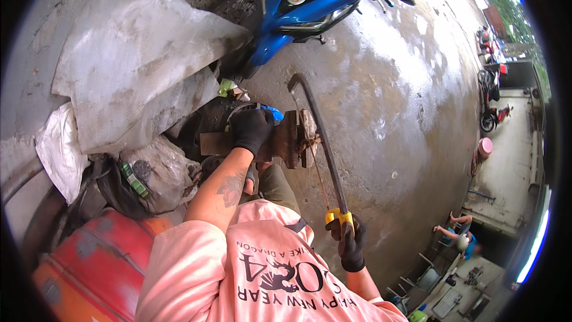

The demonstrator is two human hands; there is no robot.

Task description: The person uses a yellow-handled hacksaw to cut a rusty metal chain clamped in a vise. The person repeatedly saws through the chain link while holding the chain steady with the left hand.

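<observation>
My left hand [251,131], in a black glove, is closed over the back of a rusty metal vise [286,142]; what its fingers grip is hidden. A small workpiece [308,125] is at the vise's jaws, too unclear to name. My right hand [351,243], also gloved, holds the yellow handle of a hacksaw [328,161]; its dark frame slants up past the right side of the vise, with the blade at the workpiece. A blue object [271,113] lies just beyond my left hand.
A blue scooter [298,9] stands ahead. Plastic sheets [131,65] and bags [155,173] are piled left, above a red painted surface [95,262]. Wet concrete floor [405,113] extends right toward parked motorbikes [494,104], a pink tub [485,148] and another person [465,241].
</observation>
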